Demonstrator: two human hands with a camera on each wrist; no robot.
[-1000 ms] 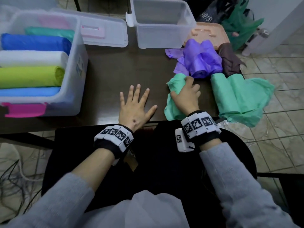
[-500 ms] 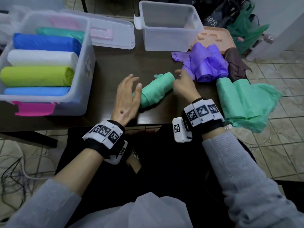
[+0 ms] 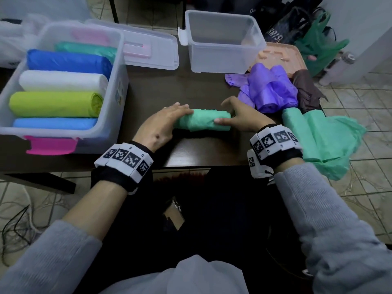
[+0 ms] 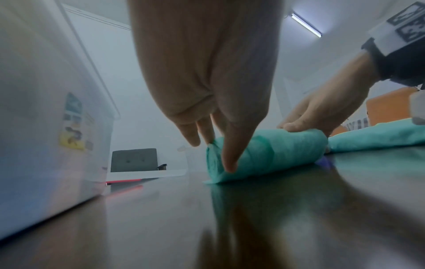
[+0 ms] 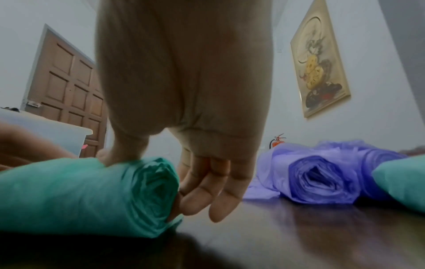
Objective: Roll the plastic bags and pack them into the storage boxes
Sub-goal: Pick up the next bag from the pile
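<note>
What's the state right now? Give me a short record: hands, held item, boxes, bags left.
left hand: grips left end of green roll
right hand: grips its right end
green roll: lying on the table, between the hands
large box: five rolls inside, lid off behind it
small box: looks empty
waiting: purple bags, brown bag, green bags at the table's right edge
</note>
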